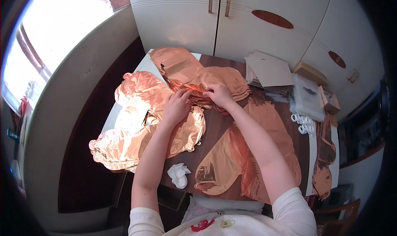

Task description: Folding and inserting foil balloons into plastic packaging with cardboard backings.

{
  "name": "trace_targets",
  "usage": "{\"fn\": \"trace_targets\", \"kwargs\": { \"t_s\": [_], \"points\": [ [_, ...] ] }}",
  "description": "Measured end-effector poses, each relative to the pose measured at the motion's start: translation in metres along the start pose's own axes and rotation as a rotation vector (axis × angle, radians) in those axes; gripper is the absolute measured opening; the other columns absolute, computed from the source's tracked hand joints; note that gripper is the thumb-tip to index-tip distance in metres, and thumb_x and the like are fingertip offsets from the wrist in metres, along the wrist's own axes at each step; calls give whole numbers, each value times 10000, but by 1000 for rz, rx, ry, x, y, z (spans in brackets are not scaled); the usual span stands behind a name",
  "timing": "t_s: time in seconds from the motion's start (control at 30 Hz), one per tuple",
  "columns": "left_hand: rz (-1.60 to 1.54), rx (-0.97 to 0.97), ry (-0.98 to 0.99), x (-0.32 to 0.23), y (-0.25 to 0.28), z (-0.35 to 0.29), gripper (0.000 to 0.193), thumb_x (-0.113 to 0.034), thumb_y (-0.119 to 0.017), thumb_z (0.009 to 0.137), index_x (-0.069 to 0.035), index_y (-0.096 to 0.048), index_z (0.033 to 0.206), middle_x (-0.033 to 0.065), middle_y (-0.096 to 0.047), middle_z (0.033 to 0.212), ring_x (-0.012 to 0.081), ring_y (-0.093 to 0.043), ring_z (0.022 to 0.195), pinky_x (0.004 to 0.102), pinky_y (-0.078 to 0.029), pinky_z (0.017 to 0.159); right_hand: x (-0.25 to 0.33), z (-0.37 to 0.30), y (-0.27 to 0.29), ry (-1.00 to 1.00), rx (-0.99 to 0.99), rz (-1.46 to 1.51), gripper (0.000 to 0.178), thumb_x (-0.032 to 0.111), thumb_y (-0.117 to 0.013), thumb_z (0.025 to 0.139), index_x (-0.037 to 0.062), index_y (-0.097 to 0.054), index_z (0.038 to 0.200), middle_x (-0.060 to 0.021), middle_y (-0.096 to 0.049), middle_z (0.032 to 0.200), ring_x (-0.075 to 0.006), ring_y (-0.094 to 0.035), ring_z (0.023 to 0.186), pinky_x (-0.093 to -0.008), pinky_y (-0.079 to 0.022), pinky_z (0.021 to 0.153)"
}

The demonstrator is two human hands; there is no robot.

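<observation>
Both my hands are at the middle of a stack of flat copper-coloured foil balloons [225,79], where the foil is bunched into shiny creases. My left hand [178,106] presses its bent fingers on the near left side of the bunched foil. From the right, my right hand [220,96] pinches the same foil between thumb and fingers; its fingertips are partly hidden. To the left lies a crinkled pile of shiny foil balloons [142,89] in bright light, reaching under my left forearm. Another flat foil balloon [271,120] lies beneath my right forearm.
A crumpled white tissue [178,175] lies by the front edge of the dark wooden table [215,132]. At the right are white cards [271,70], a clear plastic box [308,97], white ribbon rolls [304,124] and a narrow foil strip [324,153]. A white cabinet [178,25] stands behind.
</observation>
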State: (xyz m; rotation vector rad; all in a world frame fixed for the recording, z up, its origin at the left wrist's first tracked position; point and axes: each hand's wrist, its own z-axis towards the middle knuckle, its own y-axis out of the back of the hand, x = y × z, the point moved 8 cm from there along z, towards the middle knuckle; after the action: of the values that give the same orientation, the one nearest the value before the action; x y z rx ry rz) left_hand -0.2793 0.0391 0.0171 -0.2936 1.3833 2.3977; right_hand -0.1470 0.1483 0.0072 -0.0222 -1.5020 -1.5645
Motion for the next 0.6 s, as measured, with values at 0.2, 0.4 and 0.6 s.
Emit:
{"fn": "trace_targets", "kwargs": {
  "t_s": [0.2, 0.4, 0.6],
  "points": [
    [-7, 90, 46, 5, -10, 2, 393, -119, -561, 831, -93, -524, 1221, 134, -609, 1108, 313, -580, 1028, 415, -439, 890, -14, 1, -5, -36, -55, 218, 133, 211, -658, 811, 100, -627, 876, -101, -663, 850, -283, -654, 797, -385, -497, 688],
    [-77, 18, 94, 5, -3, 3, 351, -133, -557, 827, -59, -552, 1170, 150, -637, 1055, 337, -611, 955, 418, -476, 838, 8, -10, 5, 324, -183, -27, 139, 197, -618, 822, 104, -636, 923, -36, -651, 953, -253, -643, 856, -382, -516, 711],
    [-195, -35, 128, 14, -1, 2, 378, -97, -560, 815, -33, -540, 1187, 177, -629, 1069, 367, -604, 960, 428, -486, 833, 35, -18, -2, 426, -23, -169, 199, 256, -630, 800, 125, -683, 941, -18, -660, 971, -227, -643, 873, -337, -527, 722]
  ]
}}
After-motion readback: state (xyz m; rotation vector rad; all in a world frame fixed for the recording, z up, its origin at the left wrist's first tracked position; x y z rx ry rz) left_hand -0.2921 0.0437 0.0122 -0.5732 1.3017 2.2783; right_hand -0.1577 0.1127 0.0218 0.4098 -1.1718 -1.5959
